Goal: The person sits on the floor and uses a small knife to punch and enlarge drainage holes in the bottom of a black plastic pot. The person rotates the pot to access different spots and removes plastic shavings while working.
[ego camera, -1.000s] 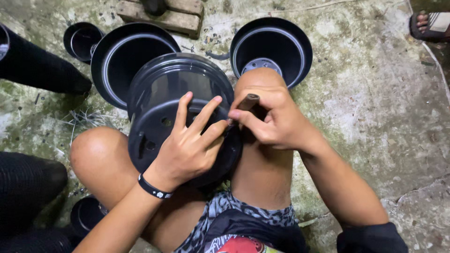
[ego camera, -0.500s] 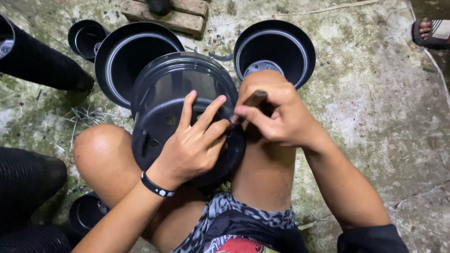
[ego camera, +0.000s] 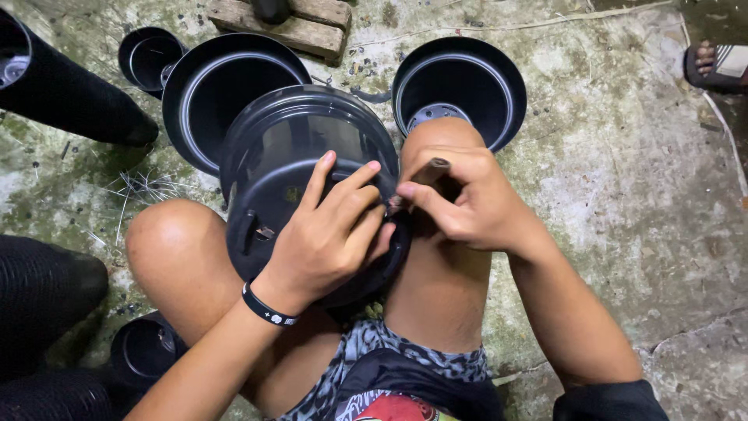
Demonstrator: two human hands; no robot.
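A black plastic pot (ego camera: 288, 156) rests upside down between my knees, its base turned toward me. My left hand (ego camera: 331, 226) lies spread over that base and presses on it, a black wristband on the wrist. My right hand (ego camera: 463, 203) sits just right of it, fingers pinched at the pot's edge and closed around a small dark brown stick-like tool (ego camera: 435, 168). The fingertips of both hands meet at the pot's right rim. What the tool's tip touches is hidden by my fingers.
Two open black pots stand on the mossy concrete ahead, a wide pot (ego camera: 206, 82) at left and another pot (ego camera: 460, 82) at right. A small pot (ego camera: 148, 56), a wooden block (ego camera: 288, 27), stacks of pots (ego camera: 62, 86) at left, and a sandalled foot (ego camera: 715, 64) surround me.
The view has shifted slightly; my hands stay on the pot, with the right hand's fingers working a little closer to the rim.
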